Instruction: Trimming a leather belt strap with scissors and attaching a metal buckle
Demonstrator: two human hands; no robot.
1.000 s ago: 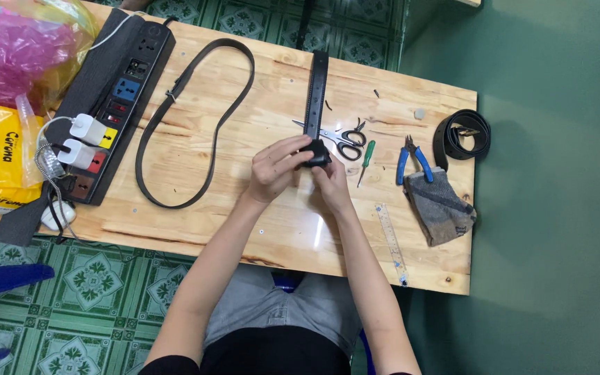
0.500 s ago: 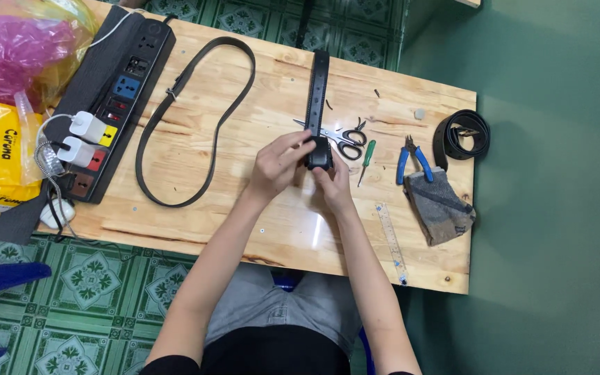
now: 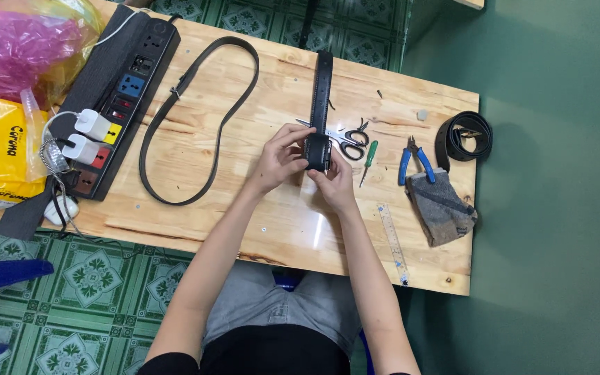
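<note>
Holding: I have the near end of the black belt (image 3: 322, 90) pinched between both hands at the middle of the frame, just above the wooden table (image 3: 244, 201), so the folded end stays put while I work it.
Belt: a flat, stiff black strap, matte like leather; the rest of it runs straight up toward the table's far edge, lying flat.
Left hand (image 3: 279, 161): fingers curled and closed on the left side of the folded end, thumb on top to steady it.
Right hand (image 3: 333, 182): fingers closed on the lower right of the same end, pressing from below; what sits under my fingertips I cannot tell.
Scissors (image 3: 345, 137): black-handled, metal blades, lying just right of the belt within easy reach.
Screwdriver (image 3: 367, 161): thin, green handle, beside the scissors.
Pliers (image 3: 413, 157): blue grips, right of centre.
Grey cloth (image 3: 442, 207): rough, woolly, crumpled under the pliers.
Rolled belt (image 3: 464, 136): black coil at the table's right edge.
Ruler (image 3: 392, 239): clear plastic, lower right.
Loose strap (image 3: 196, 118): thin dark loop, left of centre.
Power strip (image 3: 130, 90): black, upper left, two white plugs in it.
Bags (image 3: 1, 90): pink and yellow plastic, far left.
</note>
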